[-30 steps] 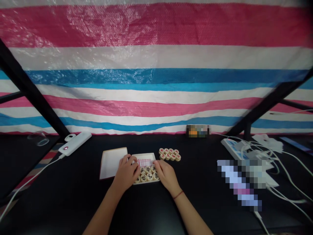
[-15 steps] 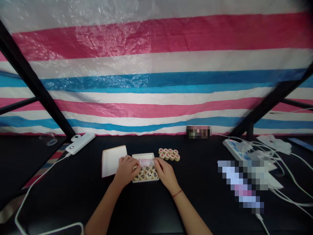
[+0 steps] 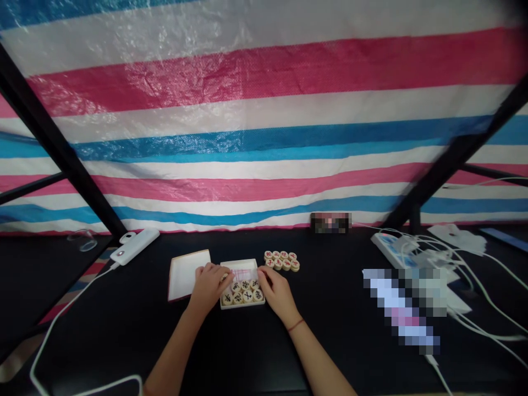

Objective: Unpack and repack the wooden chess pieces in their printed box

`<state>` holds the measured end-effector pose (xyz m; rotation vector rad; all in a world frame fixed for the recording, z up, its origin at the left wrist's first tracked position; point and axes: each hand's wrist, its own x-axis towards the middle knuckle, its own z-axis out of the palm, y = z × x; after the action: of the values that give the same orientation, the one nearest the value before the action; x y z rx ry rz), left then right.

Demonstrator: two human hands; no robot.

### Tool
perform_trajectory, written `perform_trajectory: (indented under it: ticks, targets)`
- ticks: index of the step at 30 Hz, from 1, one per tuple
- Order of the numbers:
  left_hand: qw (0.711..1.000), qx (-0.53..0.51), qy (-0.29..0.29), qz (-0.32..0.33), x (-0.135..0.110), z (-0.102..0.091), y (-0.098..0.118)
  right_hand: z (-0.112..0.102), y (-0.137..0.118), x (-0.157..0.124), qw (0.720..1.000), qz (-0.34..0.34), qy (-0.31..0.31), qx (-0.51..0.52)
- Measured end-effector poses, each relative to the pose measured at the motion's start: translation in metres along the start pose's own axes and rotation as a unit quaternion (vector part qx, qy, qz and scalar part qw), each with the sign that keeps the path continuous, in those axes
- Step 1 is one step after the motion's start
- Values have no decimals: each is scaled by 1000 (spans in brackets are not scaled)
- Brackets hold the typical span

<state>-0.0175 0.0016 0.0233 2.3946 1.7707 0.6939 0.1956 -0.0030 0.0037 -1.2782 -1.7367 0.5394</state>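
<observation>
A shallow white box (image 3: 238, 264) lies on the black table, with black-marked xiangqi pieces (image 3: 247, 297) in two rows at its near end. A paper sheet with pink printed lines (image 3: 240, 274) shows in its far part. My left hand (image 3: 208, 286) reaches over the box's left side, thumb and fingers closed around a piece at the left of the second row, which they partly cover. At the right wall, my right hand (image 3: 279, 292) has its thumb and bent fingers closed on the box edge. Red-marked xiangqi pieces (image 3: 282, 260) stand in two rows beyond it.
The box lid (image 3: 187, 272) lies upturned left of the box. A white device with a cable (image 3: 136, 246) is at the far left. To the right are a power strip (image 3: 390, 250), tangled white cables (image 3: 470, 324) and blurred items. A striped sheet (image 3: 264, 181) hangs behind the table.
The view has shifted slightly. My left hand has drawn back a little to the left, showing more of the front-left pieces. My right hand stays at the box's right edge.
</observation>
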Motion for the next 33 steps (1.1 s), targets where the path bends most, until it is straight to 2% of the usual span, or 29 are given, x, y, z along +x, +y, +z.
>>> perform_trajectory:
  ticks: [4, 9, 13, 16, 18, 21, 24, 28, 33]
  targets:
    - [994, -101, 30, 4, 13, -6, 16, -1, -3, -4, 995, -73, 32, -52]
    - [964, -263, -38, -7, 24, 3, 51, 1, -6, -10, 990, -127, 30, -50]
    - [945, -324, -8, -51, 18, 15, 52, 1, -3, -10, 989, -135, 58, -32]
    - [936, -331, 45, -109, 13, 17, 36, -2, 4, -7, 984, -103, 140, -49]
    - [933, -326, 87, -122, 12, 17, 25, -6, 11, -5, 983, -66, 159, -59]
    - [931, -309, 156, -117, 13, 17, 13, -12, 21, -5, 990, -26, 115, -83]
    - [930, -292, 191, -113, 15, 19, 12, -14, 30, -7, 990, -7, 71, -119]
    - [940, -279, 174, -90, 15, 24, 16, -13, 33, -7, 991, -9, 45, -126]
    - [970, -221, 93, -26, 9, 26, 24, -12, 14, -9, 991, -49, 92, -79]
